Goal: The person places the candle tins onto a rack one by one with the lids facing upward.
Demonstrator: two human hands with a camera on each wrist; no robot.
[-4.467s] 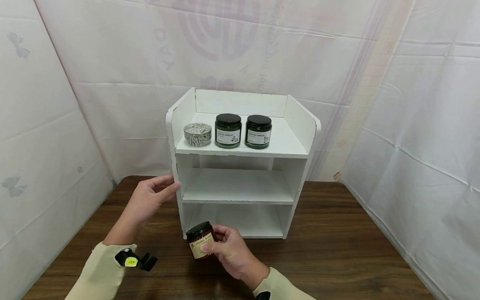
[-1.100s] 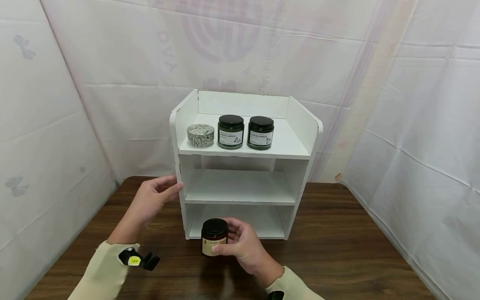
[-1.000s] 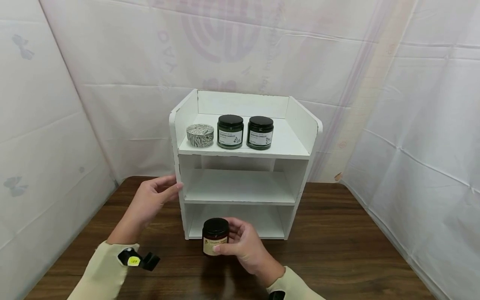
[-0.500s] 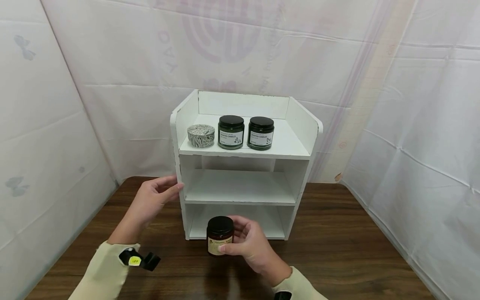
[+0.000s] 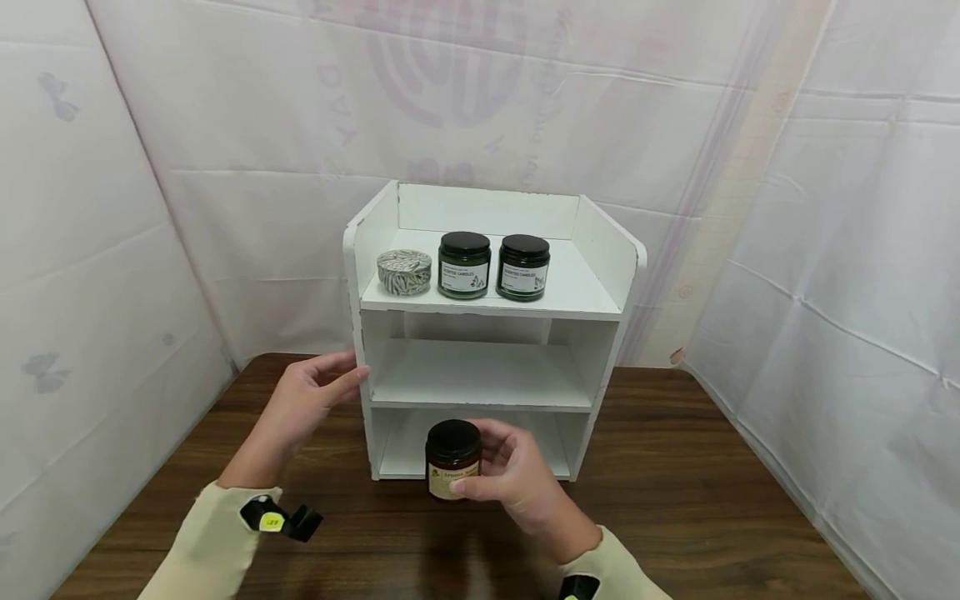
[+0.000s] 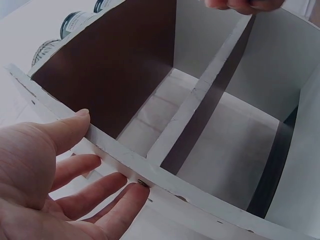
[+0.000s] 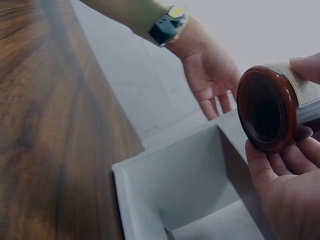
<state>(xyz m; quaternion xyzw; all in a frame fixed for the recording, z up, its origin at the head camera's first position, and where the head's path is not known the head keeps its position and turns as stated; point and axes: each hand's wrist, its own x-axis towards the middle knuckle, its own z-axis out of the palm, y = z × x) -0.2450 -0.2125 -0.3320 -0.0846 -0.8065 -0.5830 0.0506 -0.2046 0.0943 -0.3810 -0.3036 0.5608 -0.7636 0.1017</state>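
Note:
My right hand [image 5: 521, 479] holds an amber candle jar [image 5: 453, 454] with a black lid and a cream label, thumb on the label. The jar is upright before the lowest compartment of a white shelf unit [image 5: 480, 405]; its glass base [image 7: 265, 109] shows lifted in the right wrist view. My left hand [image 5: 300, 404] rests at the unit's left side panel [image 6: 117, 150], thumb on the front edge and loosely bent fingers along the outer face. On the top shelf stand a patterned round tin [image 5: 404, 272] and two dark green candle jars, one left [image 5: 464, 265], one right [image 5: 523, 267].
The unit stands on a dark wood table [image 5: 675, 475] and has two compartments below its top shelf. Low raised sides and a back panel [image 5: 487, 208] border that top. White sheeting [image 5: 247, 125] hangs behind and on both sides.
My right hand has straightened the tilted candle jar upright, then moved it rightward and slightly up toward the unit. The left hand has stayed at the side panel.

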